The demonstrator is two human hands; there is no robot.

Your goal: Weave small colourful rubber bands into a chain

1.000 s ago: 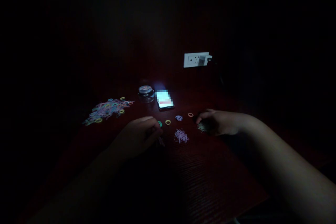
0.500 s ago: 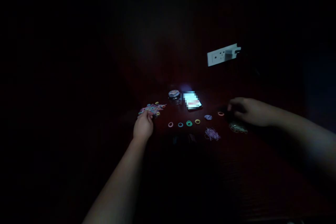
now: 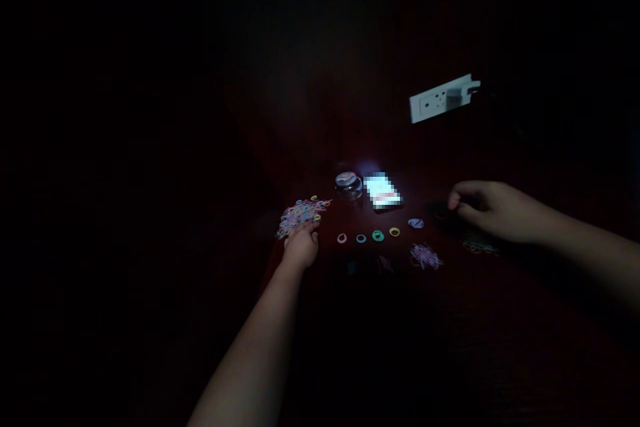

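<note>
Over at the heap of coloured bands (image 3: 296, 215) now is the left hand (image 3: 302, 247), which a second ago was beside the green ring (image 3: 378, 236); the right hand (image 3: 493, 211) has come off the pale bands (image 3: 481, 247). From where I stand, the heap lies near the left edge of the worktop (image 3: 465, 327), and the left hand reaches to its near side, fingers stretched forward; I can't tell whether they have hold of a band. Further right, toward the far edge by the wall (image 3: 320, 100), stands a lidded jar (image 3: 349, 188), a lit phone (image 3: 383, 191) lying just beside it. Nearer the front edge runs a spaced row: pink ring (image 3: 342, 238), blue ring (image 3: 361, 239), the green one, yellow ring (image 3: 395, 232), purple bundle (image 3: 416, 223). Before it lie two dim clusters (image 3: 385, 264), too dark to make out, then a loose purple heap (image 3: 426, 256). Above, a plug (image 3: 469, 89) sits in a white socket plate (image 3: 440, 100). Rightmost, the right hand is over the worktop, thumb and forefinger curved close together; I can't tell if anything is between them. Those pale bands lie by its near side, in shadow.
</note>
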